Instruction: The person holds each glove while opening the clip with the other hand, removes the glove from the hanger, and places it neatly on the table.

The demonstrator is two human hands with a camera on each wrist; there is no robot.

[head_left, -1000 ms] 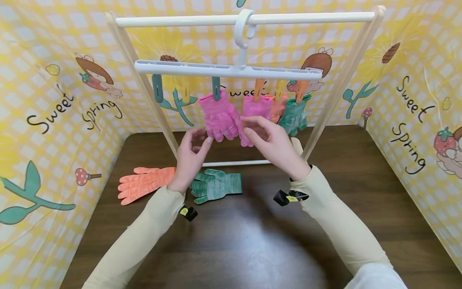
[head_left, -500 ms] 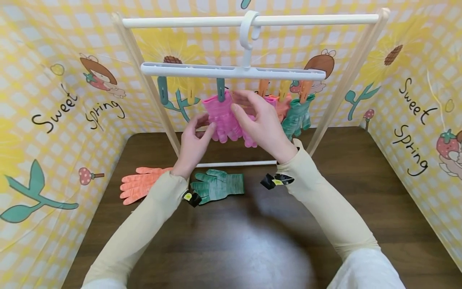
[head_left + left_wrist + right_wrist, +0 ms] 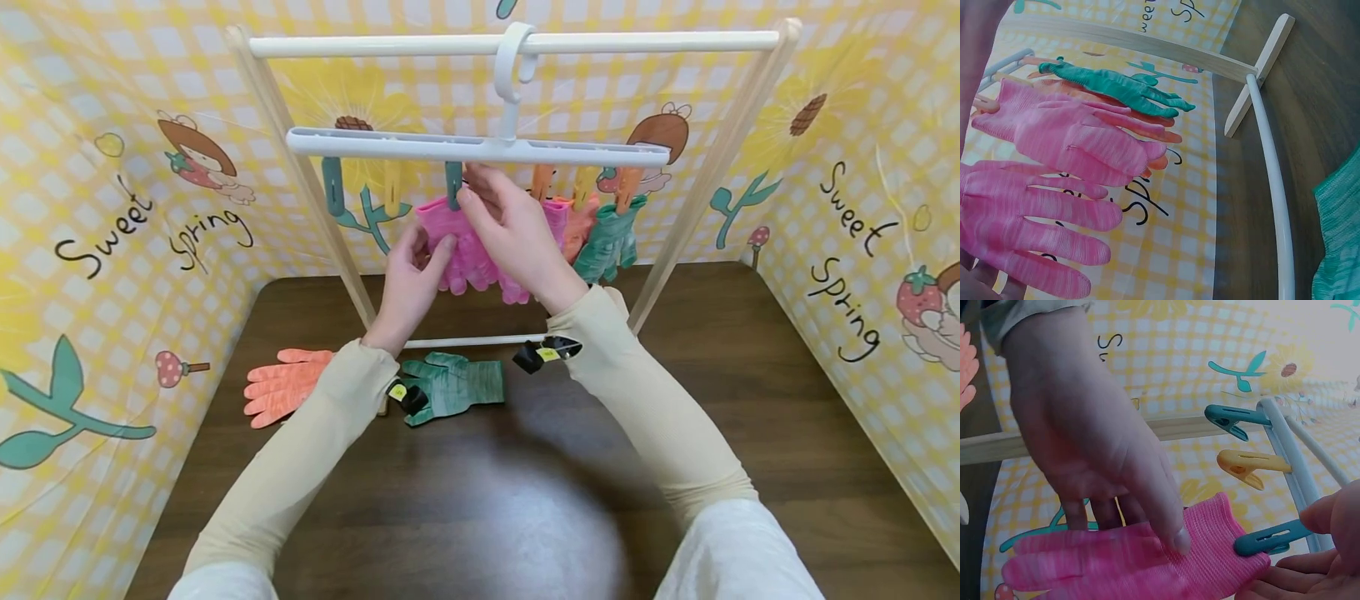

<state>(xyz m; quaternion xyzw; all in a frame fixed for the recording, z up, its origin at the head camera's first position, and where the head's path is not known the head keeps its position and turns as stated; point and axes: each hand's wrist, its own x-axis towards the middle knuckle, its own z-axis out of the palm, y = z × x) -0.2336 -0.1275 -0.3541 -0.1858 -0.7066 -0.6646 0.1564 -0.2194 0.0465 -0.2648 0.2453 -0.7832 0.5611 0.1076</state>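
There hangs the streaky pink glove [image 3: 467, 260], fingers pointing down, left of middle under the white hanger [image 3: 405, 145], ribbed cuff nipped by a teal clip [image 3: 453, 185]!

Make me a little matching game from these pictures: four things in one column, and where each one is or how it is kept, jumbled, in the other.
Things:
1. The pink glove pinched by the left hand
2. The hanger
3. The loose orange glove
4. The yellow clip second from the left

Places and states:
A. Lying on the table, partly behind the left sleeve
B. Hanging with nothing in its grip
C. Held at the cuff by a teal clip
D. Hooked over the white top bar

Right pairs: 1-C, 2-D, 3-A, 4-B
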